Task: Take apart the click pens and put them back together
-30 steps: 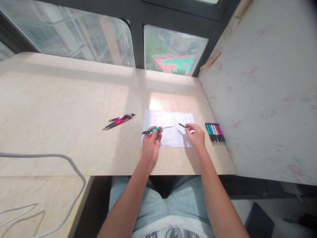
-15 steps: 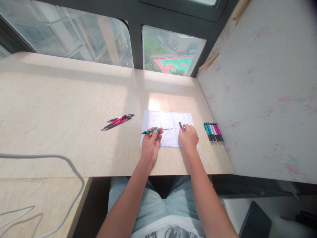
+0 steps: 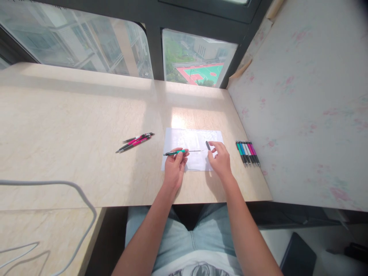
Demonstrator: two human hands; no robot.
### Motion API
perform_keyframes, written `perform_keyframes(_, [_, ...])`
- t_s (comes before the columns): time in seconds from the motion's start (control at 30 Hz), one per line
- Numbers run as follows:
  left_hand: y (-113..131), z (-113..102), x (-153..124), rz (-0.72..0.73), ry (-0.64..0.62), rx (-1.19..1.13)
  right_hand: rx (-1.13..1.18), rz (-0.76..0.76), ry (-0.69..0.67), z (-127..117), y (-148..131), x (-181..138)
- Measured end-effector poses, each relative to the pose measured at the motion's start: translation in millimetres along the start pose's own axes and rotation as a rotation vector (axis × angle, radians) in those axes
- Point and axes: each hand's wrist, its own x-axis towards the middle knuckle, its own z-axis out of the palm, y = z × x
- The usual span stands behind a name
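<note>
My left hand (image 3: 174, 168) is closed on a green and black pen barrel (image 3: 172, 152), held nearly level above the white paper (image 3: 192, 165). A thin refill (image 3: 196, 150) sticks out of the barrel's right end, bare of any cover. My right hand (image 3: 221, 159) is open, thumb and index finger apart, over the paper's right side. Just left of its fingertips is a short black pen part (image 3: 207, 145), which looks like a grip section and seems to lie on the paper. Whether a fingertip touches it I cannot tell.
Several pens with pink and black barrels (image 3: 135, 142) lie in a loose pile left of the paper. A tidy row of several coloured pens (image 3: 247, 153) is beside the wall (image 3: 301, 115). A grey cable (image 3: 83, 191) curves over the desk's left front, and a window frame (image 3: 155, 50) stands behind.
My right thumb and index finger have spread, letting go of the short black part. My left hand keeps the pen barrel in nearly the same place.
</note>
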Motion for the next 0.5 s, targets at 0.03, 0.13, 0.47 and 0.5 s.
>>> perform_keyframes(0.03, [0.1, 0.6, -0.2, -0.001, -0.002, 0.009, 0.059, -0.064, -0.034, -3.6, -4.0, -0.5])
perform_keyframes(0.13, [0.3, 2.6, -0.9, 0.006, -0.016, 0.045, 0.094, -0.215, -0.137, -10.2, -14.8, -0.4])
perform_keyframes(0.47, [-2.2, -0.6, -0.4, 0.036, -0.018, 0.072, -0.055, -0.271, -0.187, -10.4, -9.0, -4.9])
perform_keyframes(0.5, [-2.2, -1.6, 0.7, 0.045, -0.004, 0.062, -0.053, -0.241, -0.163, -10.6, -6.3, -6.3])
